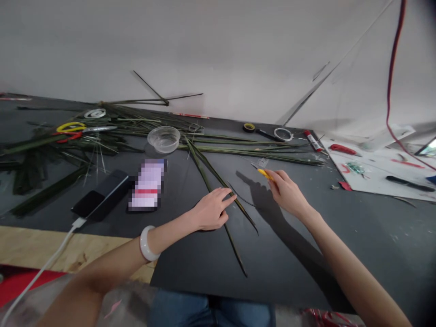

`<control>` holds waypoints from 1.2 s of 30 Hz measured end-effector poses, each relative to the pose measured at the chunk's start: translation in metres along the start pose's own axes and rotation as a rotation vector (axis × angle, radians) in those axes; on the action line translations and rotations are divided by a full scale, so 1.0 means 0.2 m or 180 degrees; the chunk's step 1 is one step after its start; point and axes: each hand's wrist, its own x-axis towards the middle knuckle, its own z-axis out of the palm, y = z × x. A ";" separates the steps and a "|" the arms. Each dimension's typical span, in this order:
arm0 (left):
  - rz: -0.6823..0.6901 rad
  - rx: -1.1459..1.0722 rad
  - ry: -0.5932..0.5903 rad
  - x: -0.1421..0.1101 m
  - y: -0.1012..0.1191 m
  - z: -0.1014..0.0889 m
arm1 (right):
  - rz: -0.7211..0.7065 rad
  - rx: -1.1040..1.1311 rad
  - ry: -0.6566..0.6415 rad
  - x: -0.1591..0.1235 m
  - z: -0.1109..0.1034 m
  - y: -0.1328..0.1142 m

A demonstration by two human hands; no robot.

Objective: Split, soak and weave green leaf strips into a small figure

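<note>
My left hand lies on a long green palm-leaf strip that is split into two tails. Its fingers are stretched out and pressed down on the leaf, with the index finger over the right tail. Just above the table, to the right, my right hand grips a yellow craft knife with its metal tip pointing up and left, apart from the leaf. A thin dark strip curves over the table between the hands.
Behind lie a clear plastic bowl, scissors and a pile of palm leaves. A phone and a cabled power bank sit left. To the right are black tape, a magnifying glass and a white board.
</note>
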 end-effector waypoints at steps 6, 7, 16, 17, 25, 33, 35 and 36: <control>0.0024 0.0005 -0.0050 0.01 -0.01 0.01 | -0.0421 0.0569 -0.0649 -0.11 -0.12 -0.16; 0.0018 0.0029 -0.0056 0.01 -0.01 0.01 | -0.0427 0.0574 -0.0749 -0.12 -0.13 -0.17; 0.0029 0.0146 -0.0059 0.01 -0.01 0.02 | -0.0400 0.0534 -0.0939 -0.15 -0.10 -0.18; 0.0030 0.0156 -0.0067 0.01 -0.01 0.02 | -0.0407 0.0523 -0.0927 -0.15 -0.10 -0.18; 0.0054 0.0119 -0.0026 0.01 -0.01 0.02 | -0.0456 0.0470 -0.0886 -0.15 -0.08 -0.19; -0.0047 -0.0188 -0.0028 0.01 -0.01 0.00 | -0.0400 0.0320 -0.0899 -0.17 -0.08 -0.21; -0.0087 -0.0276 -0.0006 0.01 -0.01 -0.01 | -0.0380 0.0176 -0.0921 -0.17 -0.08 -0.23; -0.0089 -0.0289 -0.0003 0.01 -0.01 -0.02 | -0.0333 0.0071 -0.0994 -0.18 -0.08 -0.24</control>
